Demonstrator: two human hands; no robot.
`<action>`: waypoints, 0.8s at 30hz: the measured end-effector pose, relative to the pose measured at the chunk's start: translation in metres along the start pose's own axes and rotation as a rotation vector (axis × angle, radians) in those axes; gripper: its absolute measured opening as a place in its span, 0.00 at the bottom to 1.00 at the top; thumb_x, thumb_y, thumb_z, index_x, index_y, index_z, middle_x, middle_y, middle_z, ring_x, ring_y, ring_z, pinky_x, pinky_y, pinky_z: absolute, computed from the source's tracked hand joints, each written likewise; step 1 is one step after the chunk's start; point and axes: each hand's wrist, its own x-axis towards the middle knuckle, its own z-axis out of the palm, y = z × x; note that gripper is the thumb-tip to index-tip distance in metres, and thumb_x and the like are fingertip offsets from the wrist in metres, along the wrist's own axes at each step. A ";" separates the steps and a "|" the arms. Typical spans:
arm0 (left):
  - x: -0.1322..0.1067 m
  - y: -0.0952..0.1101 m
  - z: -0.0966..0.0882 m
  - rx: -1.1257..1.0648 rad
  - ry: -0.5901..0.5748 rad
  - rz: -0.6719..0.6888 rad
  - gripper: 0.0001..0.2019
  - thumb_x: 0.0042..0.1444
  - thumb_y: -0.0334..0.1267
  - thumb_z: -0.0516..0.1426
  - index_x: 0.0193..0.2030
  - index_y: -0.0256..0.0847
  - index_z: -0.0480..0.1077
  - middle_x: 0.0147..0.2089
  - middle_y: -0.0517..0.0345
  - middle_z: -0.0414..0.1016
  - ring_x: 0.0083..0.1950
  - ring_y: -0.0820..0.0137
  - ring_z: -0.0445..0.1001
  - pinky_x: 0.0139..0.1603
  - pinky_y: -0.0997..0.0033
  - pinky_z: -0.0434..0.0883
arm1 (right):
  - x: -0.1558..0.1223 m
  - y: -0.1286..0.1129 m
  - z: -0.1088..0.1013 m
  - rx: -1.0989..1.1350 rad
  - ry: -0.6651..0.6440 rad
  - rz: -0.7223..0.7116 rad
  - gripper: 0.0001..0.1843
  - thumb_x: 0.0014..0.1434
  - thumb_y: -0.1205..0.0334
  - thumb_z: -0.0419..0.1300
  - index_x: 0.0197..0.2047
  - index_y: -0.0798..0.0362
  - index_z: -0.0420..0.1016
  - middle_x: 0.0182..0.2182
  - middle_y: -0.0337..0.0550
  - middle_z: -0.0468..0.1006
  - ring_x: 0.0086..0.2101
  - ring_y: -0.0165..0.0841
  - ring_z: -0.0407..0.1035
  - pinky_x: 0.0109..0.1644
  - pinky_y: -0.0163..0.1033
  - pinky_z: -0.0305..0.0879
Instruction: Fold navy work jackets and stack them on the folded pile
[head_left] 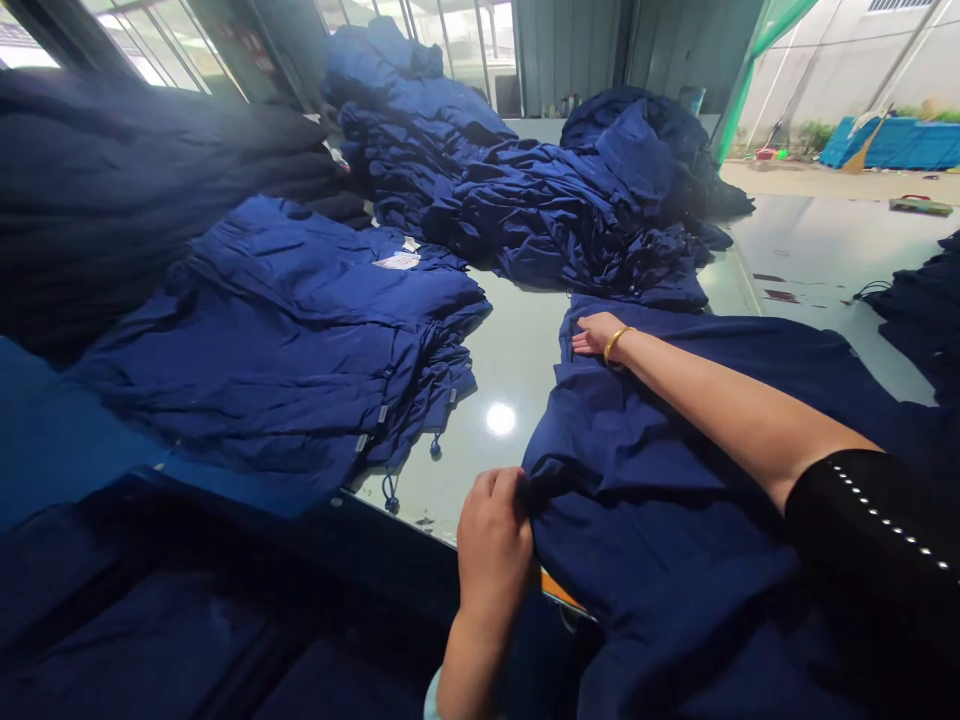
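Observation:
A navy blue garment [675, 480] lies spread over the table's near right part and hangs over the front edge. At its left edge my left hand [495, 540] is closed, pinching the cloth between thumb and fingers. Farther up, my right hand [597, 333], with a gold bangle at the wrist, rests on the garment near its far left corner. Its fingers are stretched out and hold nothing. To the left lies a stack of navy garments [285, 340] with a white label [397, 261] on top and cord ends with toggles at its side.
Large heaps of navy garments [540, 210] fill the back of the pale, glossy table [499, 360]. A dark pile [150, 190] stands at the far left. More dark cloth [919, 310] lies at the right edge. Outside stands a blue container [892, 145].

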 end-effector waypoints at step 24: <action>-0.010 -0.001 0.007 -0.041 0.086 -0.111 0.25 0.56 0.27 0.55 0.61 0.43 0.73 0.41 0.54 0.79 0.45 0.60 0.79 0.50 0.61 0.74 | -0.043 0.022 0.003 -0.259 -0.055 -0.044 0.26 0.70 0.41 0.53 0.31 0.52 0.75 0.26 0.40 0.73 0.31 0.33 0.65 0.37 0.37 0.63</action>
